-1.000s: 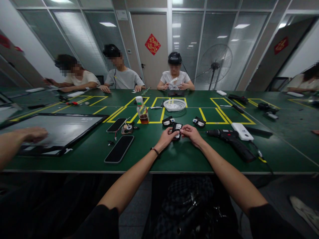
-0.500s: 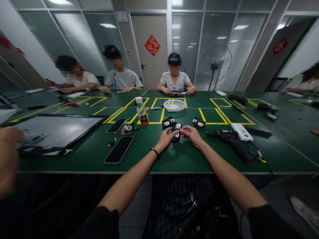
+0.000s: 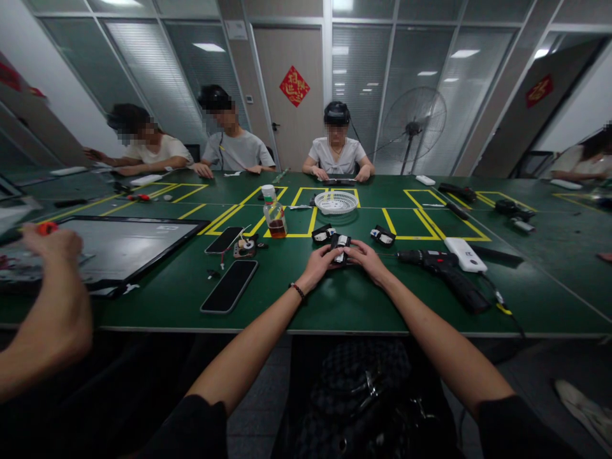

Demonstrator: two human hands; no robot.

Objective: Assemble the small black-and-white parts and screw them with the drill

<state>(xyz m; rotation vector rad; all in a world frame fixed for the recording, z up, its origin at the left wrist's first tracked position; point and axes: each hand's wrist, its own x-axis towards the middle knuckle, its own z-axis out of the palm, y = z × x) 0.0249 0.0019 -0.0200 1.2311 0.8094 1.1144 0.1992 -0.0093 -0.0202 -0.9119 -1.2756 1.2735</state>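
Observation:
Between my two hands is a small black part with a white piece on it (image 3: 341, 241), held just over the green table. My left hand (image 3: 319, 264) has its thumb and fingers closed on the part's left side. From the right, my right hand (image 3: 367, 257) grips the same part, its thumb near the white piece. Two similar black and white parts lie just beyond my hands: one at the left (image 3: 324, 234), one at the right (image 3: 383, 235). The exact kind of these parts is too small to make out.
A cordless drill (image 3: 444, 271) and a white power bank (image 3: 464, 254) lie right. Left are two phones, the nearer phone (image 3: 229, 287), a bottle (image 3: 275, 213) and a large panel (image 3: 143, 245). A white basket (image 3: 336, 203) stands ahead. A co-worker's hand (image 3: 52, 245) reaches in at left.
My right fingers have shifted from pinching at the part's edge to lying along its side. The co-worker's arm at left has moved farther into view, with something orange in the hand.

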